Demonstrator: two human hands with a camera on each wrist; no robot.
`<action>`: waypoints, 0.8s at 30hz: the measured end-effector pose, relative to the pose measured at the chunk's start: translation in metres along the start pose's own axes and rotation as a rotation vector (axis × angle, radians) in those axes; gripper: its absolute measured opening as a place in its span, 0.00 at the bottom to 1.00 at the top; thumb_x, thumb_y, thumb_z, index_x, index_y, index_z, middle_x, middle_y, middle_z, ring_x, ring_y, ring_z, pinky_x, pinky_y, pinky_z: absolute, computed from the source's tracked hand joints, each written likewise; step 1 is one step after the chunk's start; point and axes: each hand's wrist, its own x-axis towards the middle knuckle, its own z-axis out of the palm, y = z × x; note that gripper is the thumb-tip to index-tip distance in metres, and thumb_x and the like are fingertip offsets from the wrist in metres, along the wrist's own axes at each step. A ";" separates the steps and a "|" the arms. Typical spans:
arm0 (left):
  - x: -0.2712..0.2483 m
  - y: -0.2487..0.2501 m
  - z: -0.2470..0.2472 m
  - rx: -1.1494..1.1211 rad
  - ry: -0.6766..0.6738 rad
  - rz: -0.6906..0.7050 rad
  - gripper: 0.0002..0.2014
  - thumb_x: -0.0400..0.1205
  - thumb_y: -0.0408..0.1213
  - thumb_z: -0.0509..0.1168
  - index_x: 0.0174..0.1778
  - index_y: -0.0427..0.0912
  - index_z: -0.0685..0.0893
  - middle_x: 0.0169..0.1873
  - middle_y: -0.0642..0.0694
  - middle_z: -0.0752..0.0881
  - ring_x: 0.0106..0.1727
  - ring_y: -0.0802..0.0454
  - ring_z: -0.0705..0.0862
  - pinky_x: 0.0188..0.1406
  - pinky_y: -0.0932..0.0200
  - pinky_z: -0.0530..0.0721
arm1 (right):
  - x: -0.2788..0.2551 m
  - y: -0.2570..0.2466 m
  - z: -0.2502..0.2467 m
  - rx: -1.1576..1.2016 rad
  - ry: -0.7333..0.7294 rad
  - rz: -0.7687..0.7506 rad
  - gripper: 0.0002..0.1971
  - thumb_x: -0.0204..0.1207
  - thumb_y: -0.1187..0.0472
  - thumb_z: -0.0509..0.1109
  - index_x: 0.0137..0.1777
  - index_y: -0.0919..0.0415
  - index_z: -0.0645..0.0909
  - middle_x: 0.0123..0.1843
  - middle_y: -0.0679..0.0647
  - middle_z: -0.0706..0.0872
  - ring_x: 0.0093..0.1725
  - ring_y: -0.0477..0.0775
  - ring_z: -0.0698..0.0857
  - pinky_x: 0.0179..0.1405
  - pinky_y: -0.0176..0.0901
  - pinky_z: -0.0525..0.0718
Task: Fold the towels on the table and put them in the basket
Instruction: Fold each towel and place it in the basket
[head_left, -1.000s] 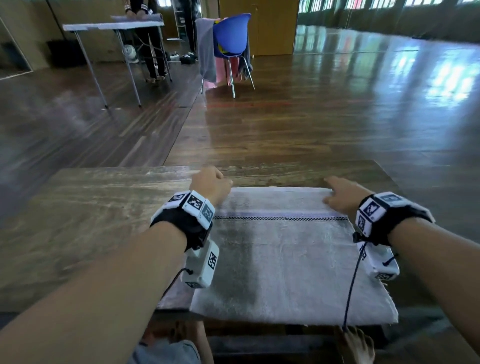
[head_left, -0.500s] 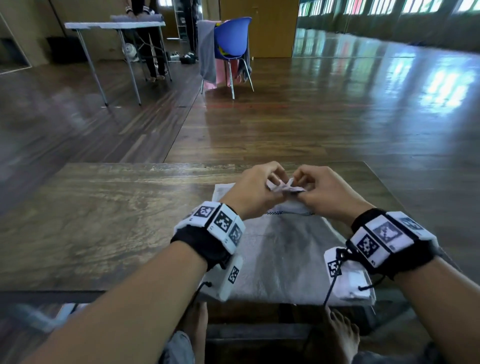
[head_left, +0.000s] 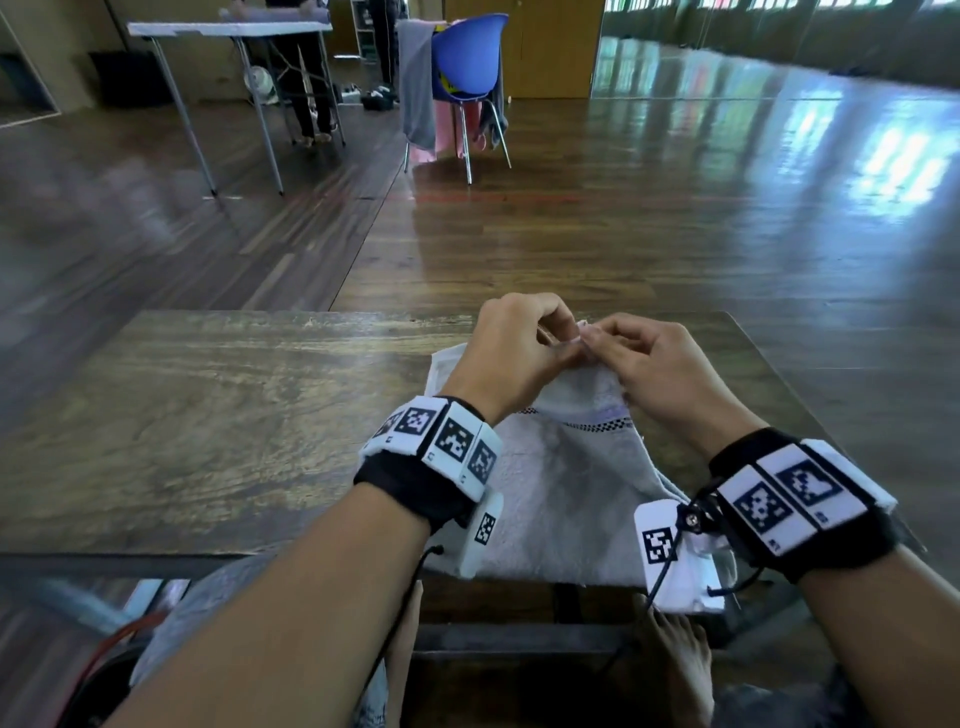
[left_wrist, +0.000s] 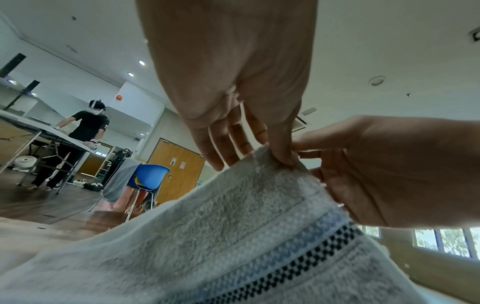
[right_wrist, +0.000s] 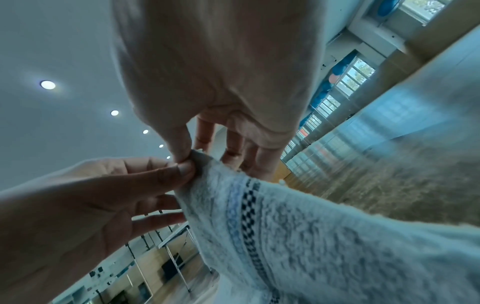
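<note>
A grey-white towel with a pale blue stripe and a black checked band lies on the wooden table, its near edge hanging over the table's front. Its two far corners are lifted and brought together above the middle. My left hand pinches one corner between thumb and forefinger, and my right hand pinches the other right against it. The left wrist view shows the left thumb pressed on the towel's edge; the right wrist view shows the same pinch on the towel. No basket is in view.
The table's right edge runs close beside the towel. Bare feet show under the front edge. Across the wooden floor stand a blue chair draped with cloths and a white folding table with a person behind it.
A second ago the towel lay flat with my hands apart on its far corners. Both hands have since drawn those corners together at the middle and lifted them slightly.
</note>
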 end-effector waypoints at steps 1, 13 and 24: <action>0.003 0.000 -0.001 -0.002 -0.010 -0.003 0.10 0.74 0.42 0.79 0.36 0.40 0.88 0.34 0.50 0.90 0.35 0.56 0.88 0.34 0.63 0.85 | 0.003 0.000 -0.002 0.006 0.003 0.010 0.11 0.82 0.53 0.72 0.39 0.52 0.91 0.42 0.58 0.93 0.41 0.48 0.87 0.47 0.49 0.85; 0.010 -0.004 -0.010 -0.061 -0.313 -0.060 0.08 0.76 0.38 0.78 0.42 0.38 0.88 0.38 0.40 0.91 0.37 0.54 0.85 0.41 0.52 0.86 | 0.024 0.000 -0.015 0.106 0.012 0.166 0.08 0.80 0.61 0.74 0.40 0.60 0.90 0.38 0.60 0.90 0.38 0.53 0.87 0.40 0.51 0.89; 0.013 -0.013 -0.013 -0.058 -0.025 -0.075 0.06 0.76 0.40 0.78 0.43 0.43 0.91 0.35 0.50 0.90 0.37 0.57 0.89 0.37 0.61 0.88 | 0.026 0.000 -0.014 -0.013 -0.065 0.003 0.03 0.78 0.61 0.77 0.43 0.56 0.91 0.47 0.66 0.92 0.43 0.54 0.87 0.59 0.69 0.87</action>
